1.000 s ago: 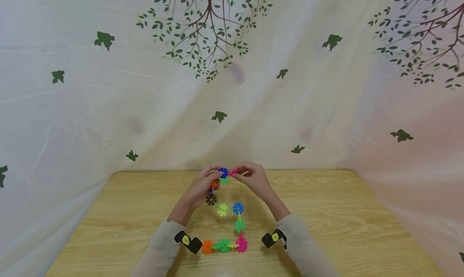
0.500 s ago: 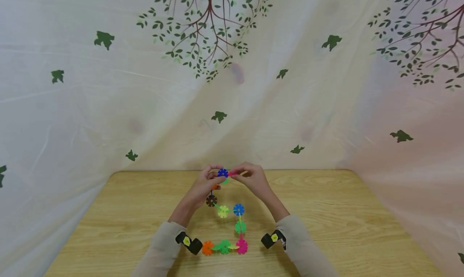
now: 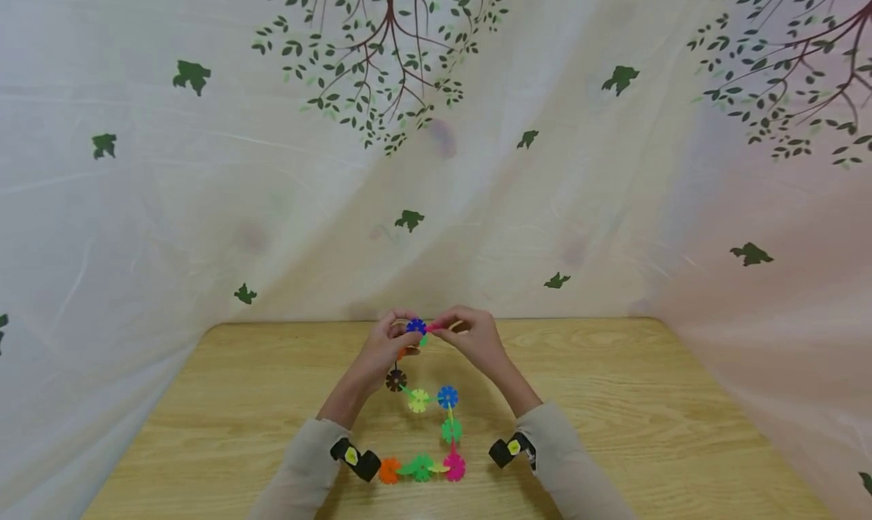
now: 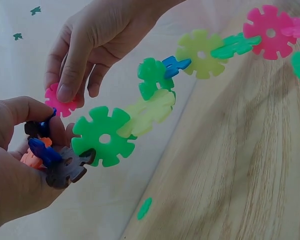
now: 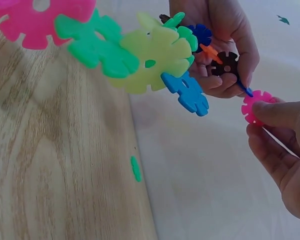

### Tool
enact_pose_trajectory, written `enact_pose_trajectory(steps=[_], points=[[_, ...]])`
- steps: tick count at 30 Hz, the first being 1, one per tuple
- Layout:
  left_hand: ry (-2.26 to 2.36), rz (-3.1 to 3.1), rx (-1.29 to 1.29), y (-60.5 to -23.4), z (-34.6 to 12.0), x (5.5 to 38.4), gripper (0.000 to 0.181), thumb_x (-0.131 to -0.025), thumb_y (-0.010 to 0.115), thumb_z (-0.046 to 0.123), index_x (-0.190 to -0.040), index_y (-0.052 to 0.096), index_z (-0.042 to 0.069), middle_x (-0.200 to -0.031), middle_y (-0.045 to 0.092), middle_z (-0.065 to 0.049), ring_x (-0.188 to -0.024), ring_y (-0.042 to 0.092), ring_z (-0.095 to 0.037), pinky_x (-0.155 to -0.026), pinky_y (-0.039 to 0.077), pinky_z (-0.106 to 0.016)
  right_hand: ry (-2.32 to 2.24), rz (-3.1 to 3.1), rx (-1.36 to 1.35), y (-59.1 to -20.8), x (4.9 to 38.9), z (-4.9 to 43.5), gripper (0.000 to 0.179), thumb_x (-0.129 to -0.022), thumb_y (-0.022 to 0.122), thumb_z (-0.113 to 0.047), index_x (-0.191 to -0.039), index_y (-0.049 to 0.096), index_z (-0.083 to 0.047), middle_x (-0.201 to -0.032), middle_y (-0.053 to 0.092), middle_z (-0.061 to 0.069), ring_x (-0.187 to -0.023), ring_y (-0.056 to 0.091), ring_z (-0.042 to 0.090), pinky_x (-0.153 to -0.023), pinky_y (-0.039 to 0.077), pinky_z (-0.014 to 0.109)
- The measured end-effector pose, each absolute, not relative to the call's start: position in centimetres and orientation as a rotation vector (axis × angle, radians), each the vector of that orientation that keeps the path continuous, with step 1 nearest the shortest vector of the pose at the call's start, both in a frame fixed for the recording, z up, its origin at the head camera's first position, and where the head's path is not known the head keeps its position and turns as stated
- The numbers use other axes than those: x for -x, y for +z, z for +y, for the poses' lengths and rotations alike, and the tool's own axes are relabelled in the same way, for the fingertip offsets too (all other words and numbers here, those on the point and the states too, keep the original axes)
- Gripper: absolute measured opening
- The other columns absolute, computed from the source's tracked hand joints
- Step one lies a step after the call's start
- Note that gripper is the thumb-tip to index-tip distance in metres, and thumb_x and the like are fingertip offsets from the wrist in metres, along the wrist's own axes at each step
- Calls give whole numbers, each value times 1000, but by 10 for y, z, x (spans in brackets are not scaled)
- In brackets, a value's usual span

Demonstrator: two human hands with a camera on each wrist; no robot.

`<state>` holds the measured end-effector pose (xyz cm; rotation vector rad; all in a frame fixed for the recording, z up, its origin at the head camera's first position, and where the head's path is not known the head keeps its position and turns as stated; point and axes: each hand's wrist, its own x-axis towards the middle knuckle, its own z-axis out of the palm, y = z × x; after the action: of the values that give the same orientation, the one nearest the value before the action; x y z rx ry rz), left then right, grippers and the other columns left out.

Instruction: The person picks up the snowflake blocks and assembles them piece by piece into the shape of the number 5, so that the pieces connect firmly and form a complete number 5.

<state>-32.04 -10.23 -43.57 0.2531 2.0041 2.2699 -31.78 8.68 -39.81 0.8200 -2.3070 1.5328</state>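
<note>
A chain of flower-shaped plastic snowflake discs, slotted into each other, hangs between my hands and the near side. My left hand [image 3: 375, 353] grips its far end, with a dark blue disc [image 3: 416, 326] at the fingertips and an orange disc [image 4: 36, 155] and a brown disc [image 4: 69, 168] against the palm. Between thumb and fingers, my right hand [image 3: 477, 338] pinches a pink disc [image 5: 255, 107]. Its rim meets the edge of the dark blue disc in the right wrist view. Closer to me, the chain runs through a yellow disc [image 3: 418, 400] and a blue disc [image 3: 447, 397].
A loose green disc [image 4: 144, 208] lies near the far edge of the wooden table [image 3: 613, 429]. The chain's near end has an orange disc [image 3: 390, 471] and a magenta disc [image 3: 454, 467]. Behind the table hangs a pale curtain [image 3: 306, 225] with leaf prints.
The pink disc has turned edge-on in the head view and moved slightly left, close against the dark blue disc. The chain sits slightly lower in view; both hands keep their grip.
</note>
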Motion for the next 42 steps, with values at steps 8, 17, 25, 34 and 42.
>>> enact_pose_trajectory(steps=[8, 17, 25, 34, 42], points=[[2272, 1969, -271, -436, -102, 320, 25, -99, 59, 1, -122, 48, 1, -101, 65, -10, -86, 64, -15, -93, 57, -39, 1552, -2302, -866, -417, 339, 94, 6, -87, 75, 6, -92, 77, 7, -94, 75, 23, -89, 71, 40, -77, 62, 38], [2281, 1938, -285, -434, -101, 320, 20, -98, 61, 3, -115, 50, 4, -99, 66, -9, -85, 68, -16, -97, 55, -44, 1600, -2239, -902, -419, 344, 99, 4, -87, 79, -2, -90, 81, -3, -90, 77, 16, -82, 72, 20, -72, 61, 28], [2280, 1997, -286, -428, -101, 316, 19, -98, 61, 2, -115, 52, 3, -92, 65, 0, -82, 67, -14, -92, 57, -38, 1570, -2195, -925, -418, 344, 96, 6, -85, 80, 1, -87, 82, -5, -85, 77, 14, -76, 72, 21, -63, 60, 24], [2281, 1931, -300, -427, -103, 316, 17, -97, 59, 0, -113, 53, 5, -95, 66, -3, -81, 68, -15, -90, 56, -35, 1568, -2204, -919, -416, 343, 96, 6, -83, 78, 8, -86, 79, 3, -86, 76, 21, -75, 72, 25, -62, 59, 22], [2267, 1921, -308, -430, -105, 316, 18, -97, 60, -1, -113, 54, 5, -96, 66, -4, -82, 68, -17, -93, 57, -38, 1490, -2236, -925, -406, 330, 91, 6, -83, 77, 10, -84, 79, 4, -83, 76, 19, -74, 72, 29, -62, 59, 23]])
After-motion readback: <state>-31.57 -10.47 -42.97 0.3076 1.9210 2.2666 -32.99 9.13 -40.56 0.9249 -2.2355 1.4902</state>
